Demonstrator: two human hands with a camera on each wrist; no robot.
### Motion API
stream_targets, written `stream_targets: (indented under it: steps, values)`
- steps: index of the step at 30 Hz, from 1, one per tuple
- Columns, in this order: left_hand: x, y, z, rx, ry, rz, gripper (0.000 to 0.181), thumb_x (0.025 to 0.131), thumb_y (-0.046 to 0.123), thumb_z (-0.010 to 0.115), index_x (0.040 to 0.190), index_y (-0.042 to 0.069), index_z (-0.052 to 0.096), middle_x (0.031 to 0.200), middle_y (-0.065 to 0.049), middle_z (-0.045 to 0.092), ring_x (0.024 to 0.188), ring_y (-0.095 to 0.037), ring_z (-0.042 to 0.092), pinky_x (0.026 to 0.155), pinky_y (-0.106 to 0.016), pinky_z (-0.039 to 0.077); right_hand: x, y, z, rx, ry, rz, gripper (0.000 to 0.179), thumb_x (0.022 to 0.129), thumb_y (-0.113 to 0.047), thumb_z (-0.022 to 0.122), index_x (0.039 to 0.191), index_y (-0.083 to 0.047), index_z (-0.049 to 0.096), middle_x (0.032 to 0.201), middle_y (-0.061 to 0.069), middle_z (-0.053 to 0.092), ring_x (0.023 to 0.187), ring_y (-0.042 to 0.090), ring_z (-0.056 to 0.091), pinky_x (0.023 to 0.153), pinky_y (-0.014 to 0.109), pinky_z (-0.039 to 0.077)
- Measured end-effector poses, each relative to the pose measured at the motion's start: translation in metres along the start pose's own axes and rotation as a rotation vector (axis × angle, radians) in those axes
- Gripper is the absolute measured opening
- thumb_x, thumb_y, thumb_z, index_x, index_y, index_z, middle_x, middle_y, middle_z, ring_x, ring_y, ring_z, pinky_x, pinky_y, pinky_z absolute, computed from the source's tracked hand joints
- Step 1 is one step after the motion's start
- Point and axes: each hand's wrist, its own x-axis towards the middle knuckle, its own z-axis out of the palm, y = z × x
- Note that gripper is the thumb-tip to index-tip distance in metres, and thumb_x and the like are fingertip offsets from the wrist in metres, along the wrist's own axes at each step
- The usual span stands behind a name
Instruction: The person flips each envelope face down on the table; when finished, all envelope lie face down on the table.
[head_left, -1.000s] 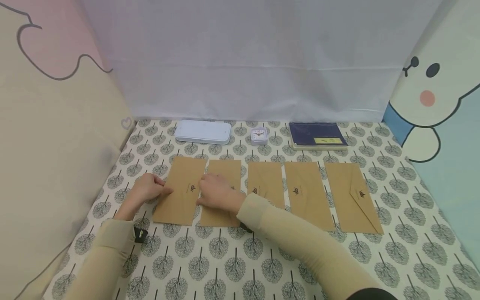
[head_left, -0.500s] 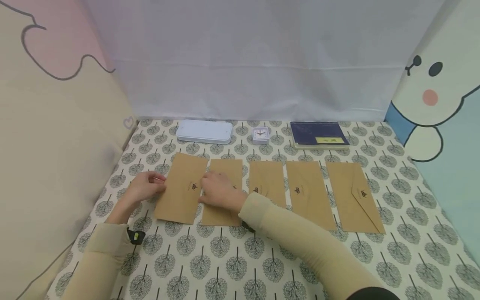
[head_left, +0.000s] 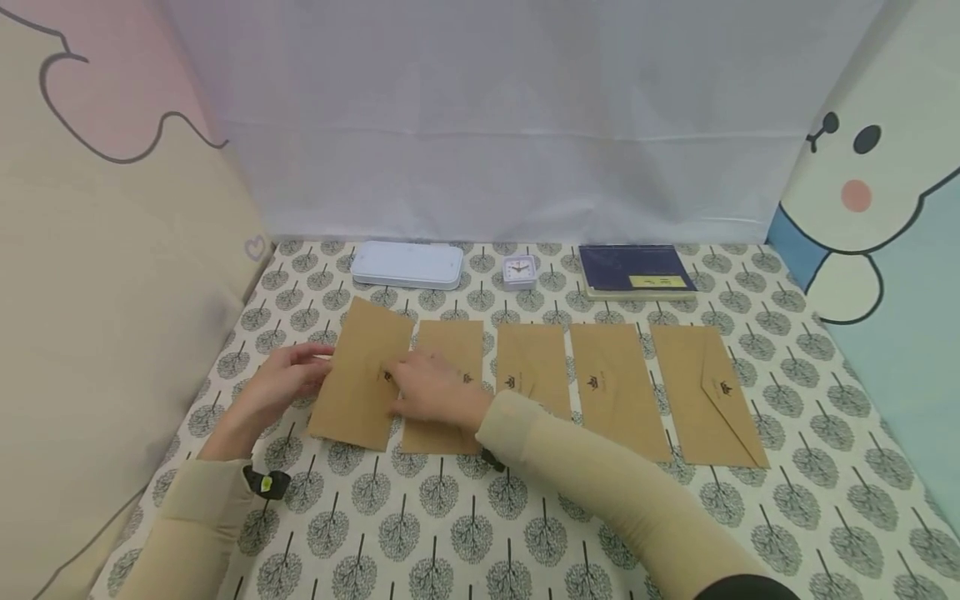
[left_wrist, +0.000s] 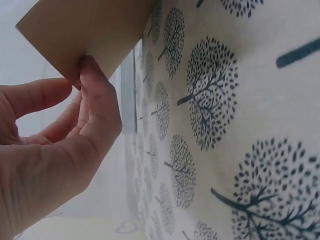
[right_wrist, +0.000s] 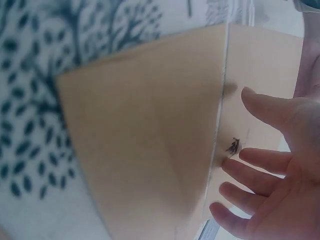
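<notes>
My left hand (head_left: 281, 383) pinches the left edge of the leftmost brown paper envelope (head_left: 360, 367). In the left wrist view its thumb and index finger meet at the edge of the raised envelope (left_wrist: 95, 35). That envelope tilts, its left side up off the cloth. My right hand (head_left: 435, 390) hovers over the second envelope (head_left: 442, 437), fingertips at the right side of the leftmost one, by its printed crown. In the right wrist view the right hand (right_wrist: 280, 175) has spread, slightly bent fingers and holds nothing; whether the fingertips touch paper I cannot tell.
More brown envelopes lie in a row to the right, including a middle one (head_left: 543, 350), another (head_left: 615, 392) and the rightmost (head_left: 701, 400). Behind stand a white case (head_left: 407, 265), a small clock (head_left: 519, 271) and a dark blue book (head_left: 633, 267). Tree-patterned cloth (head_left: 472, 533) covers the table.
The leftmost envelope's left side has risen off the cloth with my left hand. My right fingertips have shifted left, from beside its right edge to over it.
</notes>
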Motion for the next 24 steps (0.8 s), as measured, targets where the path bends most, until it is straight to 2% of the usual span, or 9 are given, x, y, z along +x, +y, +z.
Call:
stream_targets:
  steps: [3, 5, 9, 13, 17, 21, 24]
  values:
    - [0.0, -0.002, 0.001, -0.075, -0.039, -0.009, 0.051, 0.098, 0.013, 0.054, 0.14, -0.01, 0.036, 0.121, -0.017, 0.058, 0.097, -0.018, 0.063, 0.086, -0.033, 0.051, -0.002, -0.002, -0.002, 0.05, -0.004, -0.003, 0.066, 0.079, -0.05, 0.074, 0.132, -0.015, 0.053, 0.096, -0.008, 0.057, 0.084, 0.009, 0.048, 0.072, 0.025, 0.041]
    - [0.0, -0.004, 0.002, -0.128, -0.067, -0.015, 0.053, 0.098, 0.015, 0.054, 0.142, -0.009, 0.034, 0.121, -0.012, 0.06, 0.099, -0.018, 0.063, 0.089, -0.032, 0.049, -0.003, -0.003, -0.003, 0.08, -0.001, -0.009, 0.069, 0.079, -0.048, 0.074, 0.134, -0.013, 0.051, 0.101, -0.006, 0.058, 0.087, 0.009, 0.05, 0.074, 0.023, 0.043]
    - [0.0, -0.006, 0.006, -0.235, -0.125, -0.015, 0.051, 0.101, 0.016, 0.049, 0.142, -0.008, 0.033, 0.114, -0.005, 0.064, 0.1, -0.019, 0.063, 0.088, -0.032, 0.05, -0.005, -0.005, -0.005, 0.149, -0.005, -0.008, 0.075, 0.081, -0.048, 0.073, 0.141, -0.011, 0.045, 0.123, 0.0, 0.057, 0.104, 0.012, 0.053, 0.087, 0.023, 0.044]
    - [0.0, -0.008, 0.012, -0.339, -0.165, -0.015, 0.047, 0.103, 0.017, 0.044, 0.142, -0.007, 0.033, 0.113, -0.004, 0.065, 0.102, -0.02, 0.061, 0.088, -0.035, 0.05, -0.007, -0.008, -0.006, 0.187, -0.009, 0.01, 0.078, 0.083, -0.05, 0.07, 0.144, -0.011, 0.04, 0.138, 0.003, 0.049, 0.12, 0.016, 0.048, 0.1, 0.029, 0.04]
    - [-0.001, -0.01, 0.018, -0.363, -0.175, -0.019, 0.045, 0.104, 0.024, 0.041, 0.14, -0.003, 0.041, 0.116, -0.004, 0.062, 0.105, -0.021, 0.059, 0.09, -0.039, 0.049, -0.008, -0.01, -0.008, 0.211, -0.004, 0.017, 0.08, 0.083, -0.051, 0.068, 0.145, -0.01, 0.038, 0.142, 0.005, 0.044, 0.125, 0.018, 0.044, 0.104, 0.03, 0.035]
    - [-0.001, -0.011, 0.023, -0.385, -0.175, -0.047, 0.042, 0.104, 0.034, 0.039, 0.131, 0.005, 0.053, 0.115, -0.006, 0.061, 0.103, -0.025, 0.06, 0.088, -0.044, 0.049, -0.01, -0.011, -0.008, 0.269, 0.003, 0.026, 0.081, 0.084, -0.049, 0.068, 0.147, -0.011, 0.035, 0.144, 0.005, 0.041, 0.127, 0.018, 0.042, 0.105, 0.03, 0.033]
    - [-0.002, -0.012, 0.026, -0.406, -0.184, -0.075, 0.042, 0.103, 0.039, 0.037, 0.129, 0.011, 0.054, 0.117, -0.008, 0.058, 0.104, -0.026, 0.059, 0.089, -0.046, 0.048, -0.01, -0.011, -0.007, 0.31, 0.019, 0.029, 0.081, 0.084, -0.047, 0.069, 0.147, -0.011, 0.034, 0.143, 0.005, 0.042, 0.126, 0.017, 0.043, 0.104, 0.029, 0.035]
